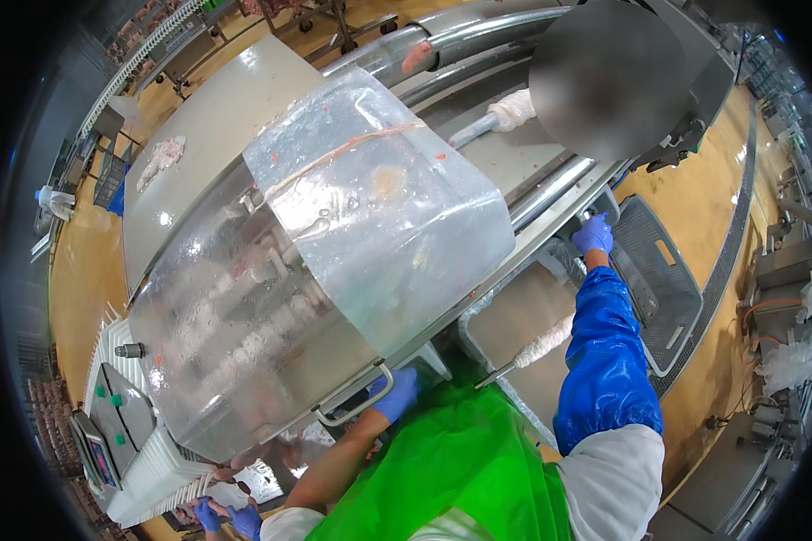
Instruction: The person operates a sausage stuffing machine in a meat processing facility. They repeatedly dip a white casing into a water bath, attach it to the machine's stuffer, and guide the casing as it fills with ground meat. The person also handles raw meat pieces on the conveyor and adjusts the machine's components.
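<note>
My left hand (399, 393), in a purple-blue glove, is at the front edge of a large machine, beside the metal handle (359, 394) of its clear cover. Its fingers are hidden, so its grip does not show. My right hand (593, 234), gloved alike below a blue sleeve, reaches forward to the machine's right edge. Its fingers are curled at a grey part there; what they hold is too small to make out. Between my arms, a metal rod with white wrinkled material (545, 344) bunched on it lies above a metal tray (519, 316).
The wet clear cover (235, 316) spans the machine, a translucent sheet (388, 207) over it. Grey basket (663, 284) stands right of my right arm. A similar wrapped rod (512, 110) lies farther back. At lower left, another person's gloved hands (244, 520) are near meat.
</note>
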The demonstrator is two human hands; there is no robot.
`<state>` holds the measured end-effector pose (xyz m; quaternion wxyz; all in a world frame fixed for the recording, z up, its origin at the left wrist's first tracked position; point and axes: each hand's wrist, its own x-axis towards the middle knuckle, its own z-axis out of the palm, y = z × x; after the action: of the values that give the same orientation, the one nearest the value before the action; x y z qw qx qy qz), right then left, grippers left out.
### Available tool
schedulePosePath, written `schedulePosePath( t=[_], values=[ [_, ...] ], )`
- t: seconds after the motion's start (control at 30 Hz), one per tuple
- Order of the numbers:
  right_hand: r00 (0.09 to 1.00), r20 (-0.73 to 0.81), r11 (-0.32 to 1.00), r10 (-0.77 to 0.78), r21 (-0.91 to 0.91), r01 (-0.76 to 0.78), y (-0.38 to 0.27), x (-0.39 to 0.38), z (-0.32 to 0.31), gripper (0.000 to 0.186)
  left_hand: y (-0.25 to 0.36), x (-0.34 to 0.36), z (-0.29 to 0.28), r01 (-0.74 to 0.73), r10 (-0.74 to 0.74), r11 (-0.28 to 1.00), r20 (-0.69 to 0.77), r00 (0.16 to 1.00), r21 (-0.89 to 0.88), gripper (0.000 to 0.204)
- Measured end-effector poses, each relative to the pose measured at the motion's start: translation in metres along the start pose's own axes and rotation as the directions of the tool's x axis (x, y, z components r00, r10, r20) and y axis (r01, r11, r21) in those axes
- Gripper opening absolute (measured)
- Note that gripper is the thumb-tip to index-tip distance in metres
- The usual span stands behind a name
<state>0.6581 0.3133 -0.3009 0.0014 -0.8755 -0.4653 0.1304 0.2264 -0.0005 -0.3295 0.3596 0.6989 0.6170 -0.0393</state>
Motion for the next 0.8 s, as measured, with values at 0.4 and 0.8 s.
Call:
schedulePosePath(
  t=[0.4,0.8],
  values=[
    [0.997,-0.046,0.998,-0.055,0.004,0.056,0.002,0.003,0.005,0.091,0.008,-0.002,-0.014,0.012,-0.011,0.999,0.011,1.0,-0.052,0.014],
    [0.995,-0.099,0.996,-0.022,0.086,0.03,0.008,-0.003,0.011,0.088,0.018,-0.014,-0.033,-0.057,0.058,0.996,0.005,0.998,-0.072,0.021]
  ],
)
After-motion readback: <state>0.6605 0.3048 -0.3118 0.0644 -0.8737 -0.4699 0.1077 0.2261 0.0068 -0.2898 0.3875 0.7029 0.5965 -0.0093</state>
